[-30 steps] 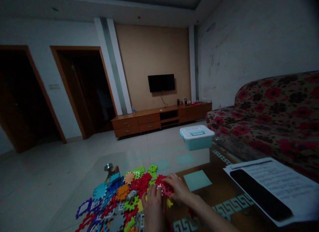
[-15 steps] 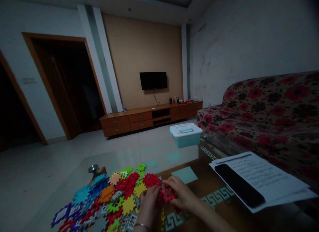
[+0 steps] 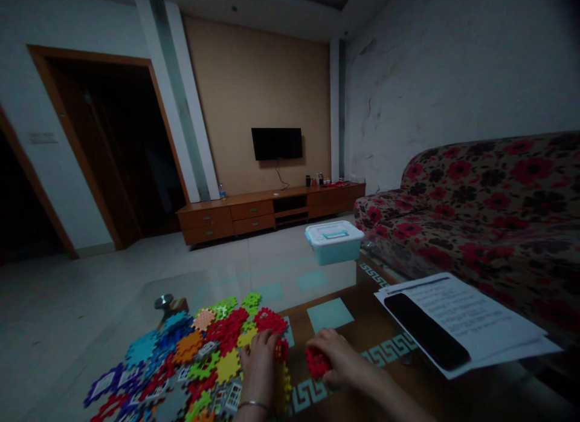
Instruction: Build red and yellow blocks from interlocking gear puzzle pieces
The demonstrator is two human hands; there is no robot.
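A spread of colourful toothed interlocking tiles (image 3: 227, 366) lies on the glass table, in red, yellow, green, blue, orange, purple and grey. At its right side my left hand (image 3: 261, 361) is palm down, fingers bent and closed around a red toothed tile (image 3: 281, 349) that they partly hide. Yellow toothed pieces (image 3: 286, 386) show just below that hand. Apart from the pile, my right hand (image 3: 339, 357) grips another red toothed tile (image 3: 317, 363) between thumb and fingers, above the table's brown strip.
A teal box with a white lid (image 3: 335, 242) stands at the table's far end. To the right, a black phone (image 3: 426, 331) rests on printed papers (image 3: 489, 325). Beyond are a floral sofa (image 3: 475, 210), a low wooden cabinet (image 3: 254, 213) and a wall television (image 3: 277, 144).
My hands, close together at a red tile before, are now farther apart, each with red between its fingers. The whole view has shifted slightly.
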